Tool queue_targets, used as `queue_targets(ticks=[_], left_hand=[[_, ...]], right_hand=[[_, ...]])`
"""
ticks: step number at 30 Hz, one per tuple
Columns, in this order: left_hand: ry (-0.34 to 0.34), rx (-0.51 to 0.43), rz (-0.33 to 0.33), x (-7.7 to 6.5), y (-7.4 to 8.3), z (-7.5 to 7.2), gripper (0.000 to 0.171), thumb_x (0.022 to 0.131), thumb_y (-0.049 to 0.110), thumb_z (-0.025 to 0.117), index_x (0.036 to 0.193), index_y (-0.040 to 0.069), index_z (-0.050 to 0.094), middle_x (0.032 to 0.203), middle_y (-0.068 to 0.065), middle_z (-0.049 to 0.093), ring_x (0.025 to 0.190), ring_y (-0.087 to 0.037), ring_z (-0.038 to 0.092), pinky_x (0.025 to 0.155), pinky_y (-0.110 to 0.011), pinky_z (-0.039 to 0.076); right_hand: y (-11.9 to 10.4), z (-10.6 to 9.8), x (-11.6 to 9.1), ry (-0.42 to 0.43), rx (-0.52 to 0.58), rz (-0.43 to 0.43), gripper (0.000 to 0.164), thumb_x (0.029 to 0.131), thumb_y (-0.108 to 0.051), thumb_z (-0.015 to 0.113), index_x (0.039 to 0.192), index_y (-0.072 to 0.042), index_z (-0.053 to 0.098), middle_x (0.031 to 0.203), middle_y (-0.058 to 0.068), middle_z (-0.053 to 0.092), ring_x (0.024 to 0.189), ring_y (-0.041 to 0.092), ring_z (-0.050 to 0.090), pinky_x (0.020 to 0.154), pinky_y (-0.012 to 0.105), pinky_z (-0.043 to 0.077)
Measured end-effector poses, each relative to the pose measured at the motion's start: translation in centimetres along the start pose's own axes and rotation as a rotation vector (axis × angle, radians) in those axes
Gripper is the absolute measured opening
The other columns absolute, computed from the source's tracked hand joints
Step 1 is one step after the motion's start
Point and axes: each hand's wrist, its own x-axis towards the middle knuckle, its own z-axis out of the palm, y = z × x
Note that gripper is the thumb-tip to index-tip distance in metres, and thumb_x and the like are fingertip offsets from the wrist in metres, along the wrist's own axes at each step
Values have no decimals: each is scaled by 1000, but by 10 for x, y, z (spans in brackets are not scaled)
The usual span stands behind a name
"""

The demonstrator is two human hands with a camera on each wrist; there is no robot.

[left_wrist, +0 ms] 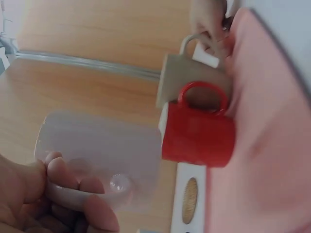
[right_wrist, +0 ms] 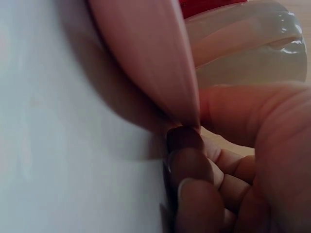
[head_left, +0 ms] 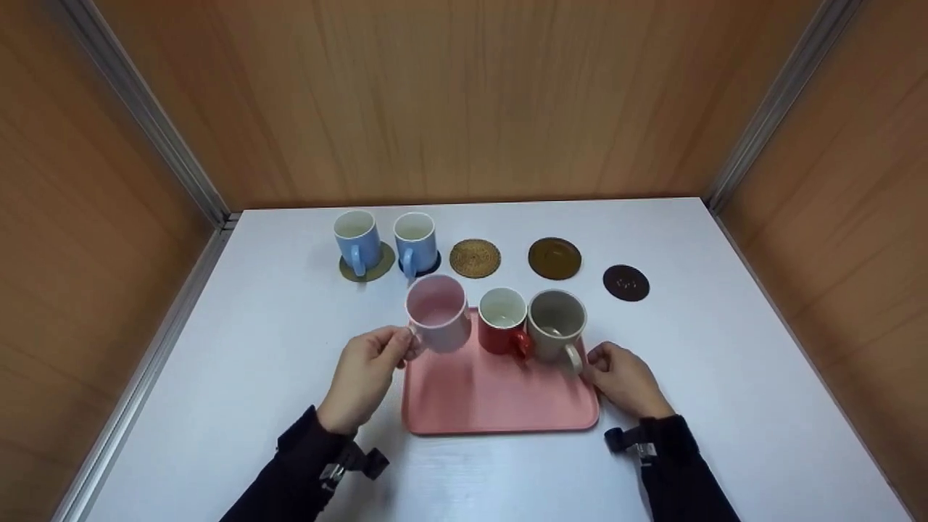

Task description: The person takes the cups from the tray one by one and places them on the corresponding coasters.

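Note:
My left hand [head_left: 365,371] grips a pale pink mug [head_left: 446,335] by its handle. In the head view the mug overlaps the back left corner of a pink tray [head_left: 500,406], and the left wrist view shows fingers curled through the handle. On the tray stand a red mug [head_left: 496,339] with a white inside and a beige-grey mug [head_left: 549,342], side by side, handles toward the front right. My right hand [head_left: 627,378] pinches the tray's right edge between thumb and fingers, with fingertips under the rim [right_wrist: 187,104] in the right wrist view.
Behind the tray, two blue mugs [head_left: 359,243] stand on coasters at the back left. To their right lie a woven coaster [head_left: 475,259], a brown round coaster [head_left: 554,259] and a dark coaster [head_left: 626,283]. Wood-grain panels [head_left: 464,101] enclose the white table [head_left: 254,326] on three sides.

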Motion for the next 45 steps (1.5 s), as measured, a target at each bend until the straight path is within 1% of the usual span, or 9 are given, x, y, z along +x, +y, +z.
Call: queue_targets(ticks=[5,9,16,19,21,26,30,37,45], left_hand=[[76,-98,84,41,13,11,25,110,8,57,101,-9,74,87,-6,71,84,-11,63,76,-21,54],[97,-138,93,80,16,30,26,109,10,60,102,-10,75,82,-2,71,80,-11,63,73,-21,54],[96,-140,-14,143,5,61,29,110,19,60,102,-3,78,83,-2,71,81,-18,64,75,-24,55],[72,-123,-69,165,-3,69,30,111,22,60,107,-1,79,92,-8,72,91,-24,65,79,-26,55],[69,-115,-83,176,-7,73,31,111,23,60,109,-1,79,94,-9,72,92,-23,65,81,-29,56],[121,-83,-70,190,-14,82,33,111,21,60,108,-6,78,87,-7,70,81,-14,60,82,-34,57],[173,-30,-58,195,-20,88,32,110,18,60,107,-7,79,88,-12,74,79,-13,61,70,-23,51],[194,-9,-51,201,-28,96,32,110,16,59,109,-9,79,98,-21,79,79,-12,65,65,-16,47],[198,29,-70,202,-40,100,32,111,18,59,108,-7,79,78,-10,70,70,-12,56,63,-19,42]], right_hand=[[2,-3,0,9,-5,2,25,95,-29,75,106,-8,70,90,4,70,80,17,59,75,33,47],[3,-1,0,6,-6,4,24,95,-29,75,106,-8,70,89,3,71,79,16,59,74,32,47],[-1,0,0,-3,9,3,26,95,-30,75,107,-8,71,87,3,71,76,16,59,72,31,46],[-3,0,2,2,3,-6,25,95,-31,75,107,-9,71,87,2,71,76,16,58,71,31,46],[-4,-1,2,7,-3,-12,25,95,-31,75,107,-9,71,87,2,71,77,16,59,72,31,47],[-7,-2,4,18,-10,-26,25,94,-31,75,106,-9,71,88,2,73,79,15,60,74,32,47],[-6,-2,4,23,-15,-30,23,94,-29,76,105,-10,71,87,2,72,79,15,60,74,32,47],[-3,-1,4,23,-1,-1,23,94,-29,76,105,-10,71,87,2,68,78,16,58,73,32,46],[0,3,3,31,6,-1,20,92,-25,76,103,-10,71,83,0,70,75,15,59,73,32,47]])
